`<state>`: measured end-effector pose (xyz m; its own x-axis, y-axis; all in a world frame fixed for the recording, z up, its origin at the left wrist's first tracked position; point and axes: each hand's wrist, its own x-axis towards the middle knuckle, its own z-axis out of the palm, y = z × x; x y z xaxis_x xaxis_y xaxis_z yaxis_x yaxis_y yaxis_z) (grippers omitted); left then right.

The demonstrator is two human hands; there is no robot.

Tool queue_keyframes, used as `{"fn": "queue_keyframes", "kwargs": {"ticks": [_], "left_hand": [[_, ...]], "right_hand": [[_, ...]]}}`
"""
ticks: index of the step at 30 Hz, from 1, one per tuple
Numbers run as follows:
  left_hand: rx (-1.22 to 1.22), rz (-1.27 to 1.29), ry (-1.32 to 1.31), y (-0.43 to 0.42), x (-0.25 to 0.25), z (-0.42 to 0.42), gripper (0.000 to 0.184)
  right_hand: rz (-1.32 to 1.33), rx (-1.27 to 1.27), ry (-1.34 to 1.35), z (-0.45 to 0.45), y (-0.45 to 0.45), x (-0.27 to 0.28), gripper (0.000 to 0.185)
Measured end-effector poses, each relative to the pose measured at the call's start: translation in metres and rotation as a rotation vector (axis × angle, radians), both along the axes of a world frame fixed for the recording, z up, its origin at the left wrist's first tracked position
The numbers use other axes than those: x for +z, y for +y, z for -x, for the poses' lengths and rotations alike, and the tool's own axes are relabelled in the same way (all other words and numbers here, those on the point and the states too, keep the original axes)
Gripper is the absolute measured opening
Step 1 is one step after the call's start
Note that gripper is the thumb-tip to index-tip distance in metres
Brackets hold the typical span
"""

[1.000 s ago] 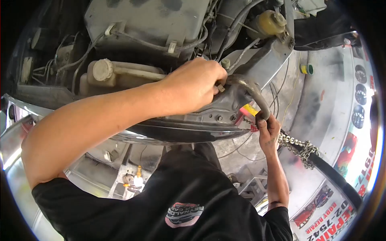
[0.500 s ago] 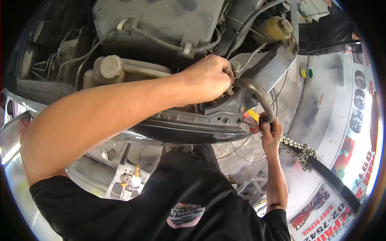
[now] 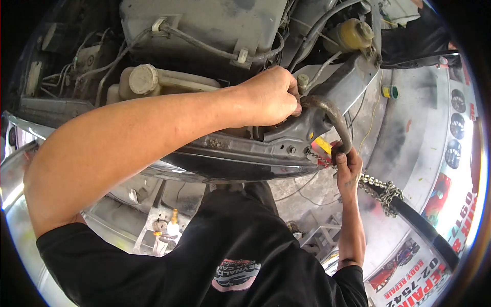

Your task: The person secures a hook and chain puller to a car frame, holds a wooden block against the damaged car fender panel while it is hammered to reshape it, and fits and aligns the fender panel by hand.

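A thick, curved metal bar arches over the front corner of a car's engine bay. My right hand is closed around its lower end, outside the front panel. At the bar's upper end my left hand is closed, knuckles up; what its fingers grip is hidden beneath them. Below that hand runs the metal front panel of the car. Beside my right hand are a yellow strip and a short length of chain with something red.
A white-capped reservoir and a yellowish fluid bottle sit in the engine bay. To the right, a heavy chain wraps a black beam. A green can stands on the floor. Another person's dark clothing shows at upper right.
Both hands have shifted very slightly to the right in view, along with the curved bar. Their holds look the same, and the car parts have moved a little with the camera.
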<state>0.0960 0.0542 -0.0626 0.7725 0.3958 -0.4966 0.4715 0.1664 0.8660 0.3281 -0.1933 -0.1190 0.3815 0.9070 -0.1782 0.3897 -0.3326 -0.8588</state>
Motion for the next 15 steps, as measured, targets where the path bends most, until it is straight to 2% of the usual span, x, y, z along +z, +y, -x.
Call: {"fn": "queue_keyframes", "kwargs": {"ticks": [4,6,7,9,15], "left_hand": [[-0.064,0.002,0.058,0.003,0.007,-0.002,0.018],[-0.085,0.019,0.073,0.004,0.002,-0.002,0.018],[-0.158,-0.148,0.008,0.005,-0.009,-0.001,0.018],[-0.233,-0.317,-0.056,0.007,-0.022,0.000,0.019],[-0.278,-0.369,-0.031,0.009,-0.017,-0.002,0.022]], "right_hand": [[0.013,-0.038,0.032,0.005,-0.001,0.005,0.044],[0.038,-0.024,-0.051,0.006,-0.003,0.006,0.040],[0.039,-0.025,-0.053,0.006,-0.003,0.006,0.040],[0.013,-0.006,-0.049,0.007,0.000,0.002,0.037],[-0.050,0.060,-0.201,0.005,0.007,-0.005,0.033]]}}
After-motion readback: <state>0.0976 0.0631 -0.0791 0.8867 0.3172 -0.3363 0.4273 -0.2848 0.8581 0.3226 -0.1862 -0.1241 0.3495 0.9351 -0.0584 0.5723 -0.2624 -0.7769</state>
